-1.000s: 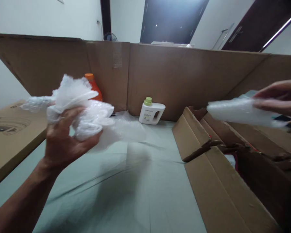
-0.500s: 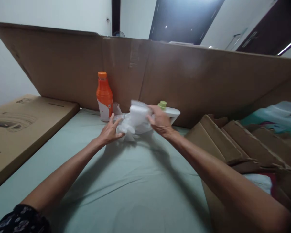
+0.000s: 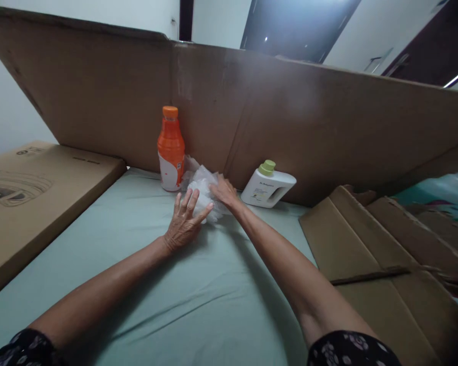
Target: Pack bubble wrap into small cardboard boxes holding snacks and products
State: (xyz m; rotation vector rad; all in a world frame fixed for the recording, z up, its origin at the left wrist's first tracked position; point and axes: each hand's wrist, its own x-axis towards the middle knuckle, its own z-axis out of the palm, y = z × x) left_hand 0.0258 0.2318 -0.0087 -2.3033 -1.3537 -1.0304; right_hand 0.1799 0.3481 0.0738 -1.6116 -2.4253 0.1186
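A crumpled, see-through white plastic bag [image 3: 204,190] lies bunched on the pale green sheet between the two bottles. My left hand [image 3: 185,218] has its fingers spread against the near left side of the bag. From the right, my right hand [image 3: 224,192] has its fingers closed on the bag's edge, its fingertips partly hidden in the folds. Upright just left of the bag is an orange bottle [image 3: 171,152] with an orange cap and white lower label. To the right, a white jug [image 3: 267,187] with a green cap and a handle leans slightly.
A tall cardboard panel [image 3: 118,96] stands along the back. On the left lies a flat cardboard box [image 3: 53,188] with a printed drawing. Folded cardboard flaps [image 3: 343,234] rise at the right, with teal plastic [image 3: 438,190] behind them. The green sheet [image 3: 175,305] covers the surface.
My right hand has moved left and down with the bag, away from the white jug, which now shows fully. My left hand has shifted slightly right, its fingers against the bag.
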